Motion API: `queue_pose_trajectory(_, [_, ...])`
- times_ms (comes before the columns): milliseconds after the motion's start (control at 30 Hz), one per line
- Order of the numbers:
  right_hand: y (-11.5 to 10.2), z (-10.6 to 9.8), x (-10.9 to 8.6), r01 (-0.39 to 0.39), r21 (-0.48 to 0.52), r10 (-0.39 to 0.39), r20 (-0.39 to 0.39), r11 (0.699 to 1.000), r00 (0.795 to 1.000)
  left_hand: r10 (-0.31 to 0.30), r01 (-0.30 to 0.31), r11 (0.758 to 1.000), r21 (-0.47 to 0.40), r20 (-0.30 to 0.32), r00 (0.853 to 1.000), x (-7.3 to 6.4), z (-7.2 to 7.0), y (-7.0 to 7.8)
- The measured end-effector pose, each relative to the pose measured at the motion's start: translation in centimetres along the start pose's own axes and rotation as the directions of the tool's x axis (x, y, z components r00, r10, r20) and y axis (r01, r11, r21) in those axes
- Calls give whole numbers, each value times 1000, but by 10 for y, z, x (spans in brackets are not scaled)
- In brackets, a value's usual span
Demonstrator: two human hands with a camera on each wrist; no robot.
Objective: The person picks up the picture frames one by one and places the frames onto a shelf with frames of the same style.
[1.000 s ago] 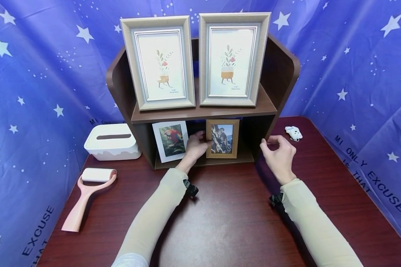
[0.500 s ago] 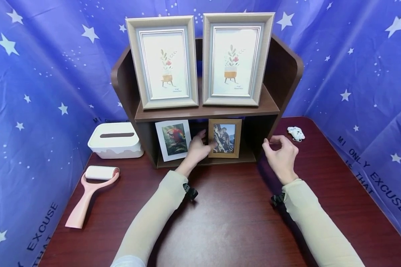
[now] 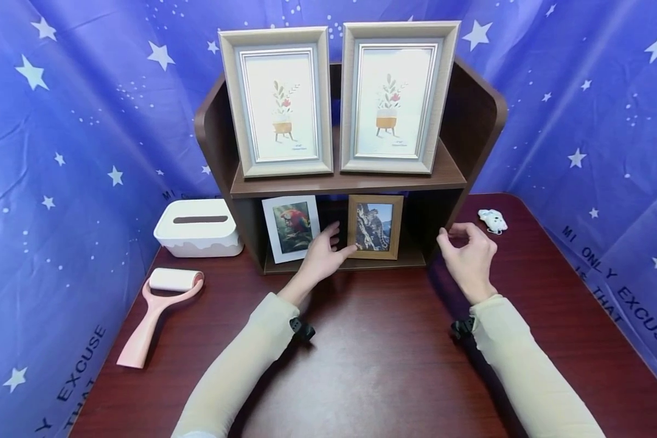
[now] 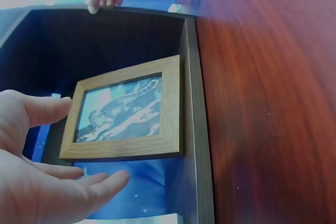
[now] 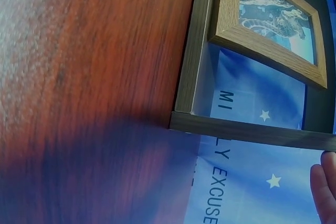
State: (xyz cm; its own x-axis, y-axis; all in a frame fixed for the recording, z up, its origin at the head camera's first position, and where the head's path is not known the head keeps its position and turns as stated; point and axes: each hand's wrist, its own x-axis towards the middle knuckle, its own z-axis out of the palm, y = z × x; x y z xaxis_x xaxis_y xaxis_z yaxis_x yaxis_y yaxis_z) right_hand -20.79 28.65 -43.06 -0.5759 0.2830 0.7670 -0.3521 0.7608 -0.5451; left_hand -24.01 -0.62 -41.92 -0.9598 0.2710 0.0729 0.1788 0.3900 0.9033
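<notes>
My left hand [image 3: 324,254] is spread at the lower shelf opening, thumb apart from the fingers. Its thumb overlaps the lower left edge of a wooden picture frame [image 3: 375,255], which holds a photo of a spotted cat on a branch. In the left wrist view the thumb and fingers lie beside this frame without gripping it. To its left leans a white picture frame [image 3: 313,213] with a parrot photo, partly behind my left hand. My right hand [image 3: 468,258] pinches the front edge of the right side panel of the dark brown shelf [image 3: 350,182] with thumb and curled fingers.
Two large cream picture frames [image 3: 276,170] [image 3: 385,165] stand on the upper shelf. Left of the shelf are a white tissue box [image 3: 197,243] and a pink-handled lint roller [image 3: 153,310]. A small white figure [image 3: 493,220] lies to the right on the red-brown table [image 3: 383,353].
My left hand has drawn away from the wooden frame toward me and its fingers have spread. My right hand stays at the shelf's side panel. The head view has shifted slightly left.
</notes>
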Motion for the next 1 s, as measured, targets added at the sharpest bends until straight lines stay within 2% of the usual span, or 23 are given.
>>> queue_pose_trajectory(233, [-1, 0, 2, 27, -15, -27, 24, 1000, 999, 68, -68, 997, 30, -1, 998, -19, -11, -3])
queue_pose_trajectory(467, [-2, -2, 3, 28, -28, -26, 54, 999, 998, 118, -117, 988, 105, -7, 993, -42, -28, -17])
queue_pose_trajectory(567, [-2, -4, 3, 26, -32, -24, 61, 999, 998, 158, -157, 972, 178, 10, 987, -54, -37, -24])
queue_pose_trajectory(733, [-2, -7, 1, 43, -35, -40, 80, 998, 996, 207, -210, 930, 302, 40, 977, -75, -51, -30])
queue_pose_trajectory(867, [-1, -8, 2, 70, -34, -67, 81, 997, 994, 211, -214, 919, 331, 45, 976, -88, -62, -36])
queue_pose_trajectory(1000, [0, -8, 3, 86, -30, -83, 82, 996, 993, 229, -222, 905, 364, 24, 973, -99, -73, -41])
